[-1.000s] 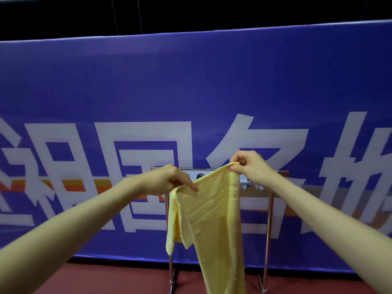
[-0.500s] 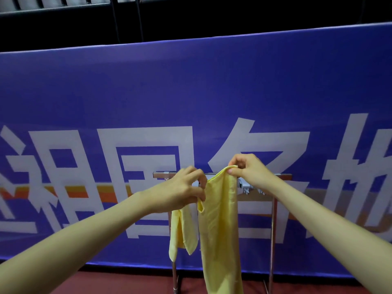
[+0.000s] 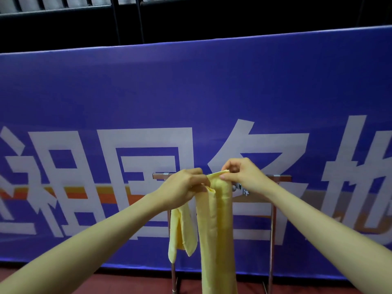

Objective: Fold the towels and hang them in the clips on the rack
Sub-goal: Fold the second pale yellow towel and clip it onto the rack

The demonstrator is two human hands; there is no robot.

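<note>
A long yellow towel (image 3: 216,225) hangs in a narrow fold in front of a metal rack (image 3: 272,219). My right hand (image 3: 241,172) pinches the towel's top edge at the height of the rack's top bar. My left hand (image 3: 182,185) grips the towel's left part just beside it, close to the right hand. A shorter flap of the towel hangs below my left hand. A metal clip (image 3: 240,187) shows under the bar, just right of the towel; other clips are hidden behind the hands.
A tall blue banner (image 3: 191,92) with large white characters stands right behind the rack. Red floor (image 3: 106,281) runs along the bottom. Dark railings (image 3: 127,18) are above the banner.
My left hand has moved right and gathered the towel's left edge toward my right hand, so the spread towel is now a narrow strip. The right hand stayed at the bar.
</note>
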